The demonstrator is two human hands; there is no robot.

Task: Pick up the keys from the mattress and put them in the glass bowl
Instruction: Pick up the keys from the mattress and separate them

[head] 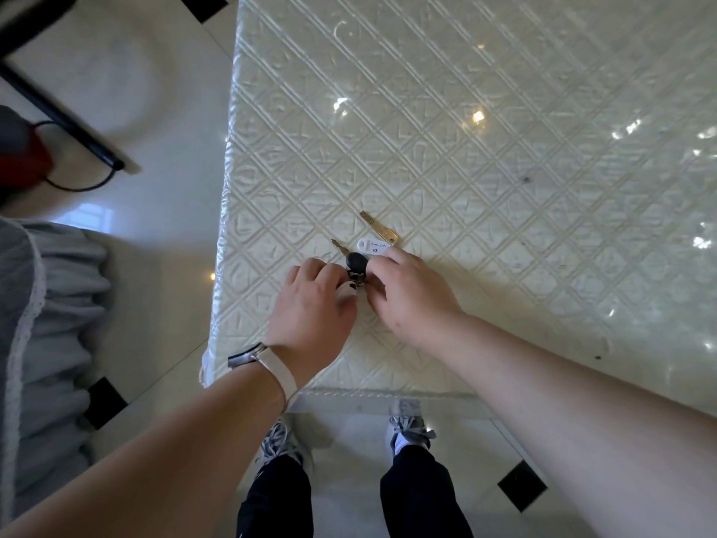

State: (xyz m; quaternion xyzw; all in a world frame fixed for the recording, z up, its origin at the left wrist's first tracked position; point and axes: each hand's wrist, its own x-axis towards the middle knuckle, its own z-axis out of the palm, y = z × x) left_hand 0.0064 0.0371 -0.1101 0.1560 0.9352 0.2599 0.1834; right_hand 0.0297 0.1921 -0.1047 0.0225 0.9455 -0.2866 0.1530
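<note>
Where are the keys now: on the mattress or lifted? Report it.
On the mattress: the keys lie flat on the mattress, both hands at their ring.

Your two hands crowd the keys (364, 250) near the mattress's (504, 149) near-left corner: the left hand (316, 300) closes off the side toward the left edge, the right hand (407, 293) the side toward the near edge. Beyond the keys, toward the far and right edges, the quilted top lies bare and open to pass over. Left of the mattress, the floor (174, 211) gap is narrowed by a gray ruffled cover (50, 324).
</note>
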